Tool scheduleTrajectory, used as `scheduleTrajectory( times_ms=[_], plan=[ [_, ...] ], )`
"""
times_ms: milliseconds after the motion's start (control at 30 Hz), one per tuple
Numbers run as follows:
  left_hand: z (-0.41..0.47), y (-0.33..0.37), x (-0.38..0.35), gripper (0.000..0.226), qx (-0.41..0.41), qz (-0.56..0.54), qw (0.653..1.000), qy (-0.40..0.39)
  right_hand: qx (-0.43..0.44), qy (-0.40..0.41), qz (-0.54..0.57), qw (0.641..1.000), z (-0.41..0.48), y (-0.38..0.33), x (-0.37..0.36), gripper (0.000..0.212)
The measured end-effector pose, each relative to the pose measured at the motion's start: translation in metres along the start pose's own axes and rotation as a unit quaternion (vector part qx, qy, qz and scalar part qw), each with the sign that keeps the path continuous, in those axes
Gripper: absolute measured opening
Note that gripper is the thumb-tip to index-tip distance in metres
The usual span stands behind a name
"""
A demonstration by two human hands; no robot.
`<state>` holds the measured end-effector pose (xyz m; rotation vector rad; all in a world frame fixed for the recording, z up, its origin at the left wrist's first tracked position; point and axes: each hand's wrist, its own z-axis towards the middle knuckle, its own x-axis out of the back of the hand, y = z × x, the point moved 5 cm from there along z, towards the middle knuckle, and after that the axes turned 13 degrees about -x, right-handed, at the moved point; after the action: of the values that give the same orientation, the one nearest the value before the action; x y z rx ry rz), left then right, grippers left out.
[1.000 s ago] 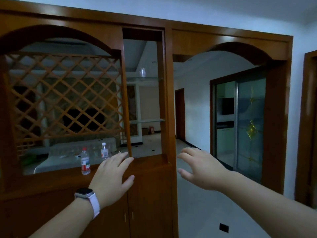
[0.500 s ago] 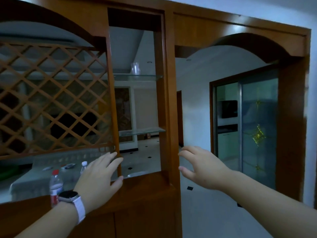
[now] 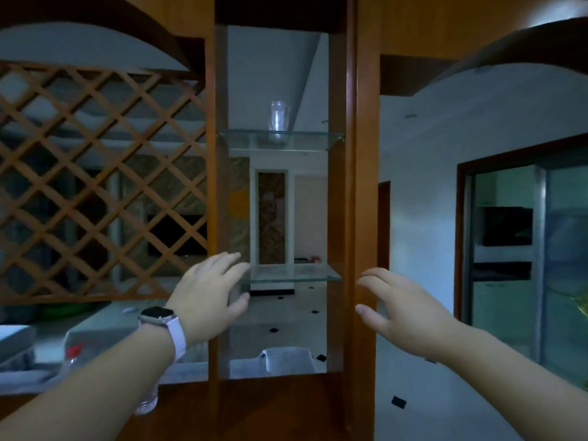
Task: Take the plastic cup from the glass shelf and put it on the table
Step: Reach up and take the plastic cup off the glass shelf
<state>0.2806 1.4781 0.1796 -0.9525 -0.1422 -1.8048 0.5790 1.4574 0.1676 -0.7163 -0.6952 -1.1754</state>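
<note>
A clear plastic cup [image 3: 279, 120] stands upright on the upper glass shelf [image 3: 305, 136] inside a tall wooden divider. A second glass shelf [image 3: 296, 275] sits lower in the same bay. My left hand [image 3: 210, 294], with a watch on its wrist, is raised in front of the lower shelf's left end, fingers spread and holding nothing. My right hand [image 3: 404, 310] hovers to the right of the wooden post, open and empty too. Both hands are well below the cup. A table [image 3: 101, 326] with a light cover shows behind the divider, lower left.
A wooden lattice panel [image 3: 95, 186] fills the divider's left bay. A red-capped water bottle [image 3: 76, 354] stands on the divider's ledge by my left forearm. An arched doorway [image 3: 477, 74] opens at the right, with a glass sliding door [image 3: 525, 265] beyond.
The view has moved closer to the divider and tilted up, so the cup and shelves look larger and more central. Both hands stay raised and open, now nearer the lower shelf.
</note>
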Motion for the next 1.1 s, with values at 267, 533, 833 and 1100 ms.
scheduleTrajectory(
  times_ms=[267,533,833,1100],
  plan=[
    [0.048,-0.056,-0.026,0.053,0.02,0.044,0.999,0.011,0.083,0.028,-0.001,0.996,0.099,-0.012,-0.032,0.056],
    [0.124,-0.106,-0.009,0.054,-0.042,0.063,0.993,0.085,0.113,0.103,-0.003,0.988,0.2,-0.049,-0.007,0.059],
    [0.225,-0.168,0.028,0.051,-0.043,-0.072,0.972,0.222,0.121,0.214,0.021,0.969,0.281,-0.088,0.036,0.059],
    [0.281,-0.197,0.04,0.046,-0.041,-0.082,0.961,0.262,0.105,0.256,0.066,0.959,0.331,-0.082,0.076,0.058]
  ],
)
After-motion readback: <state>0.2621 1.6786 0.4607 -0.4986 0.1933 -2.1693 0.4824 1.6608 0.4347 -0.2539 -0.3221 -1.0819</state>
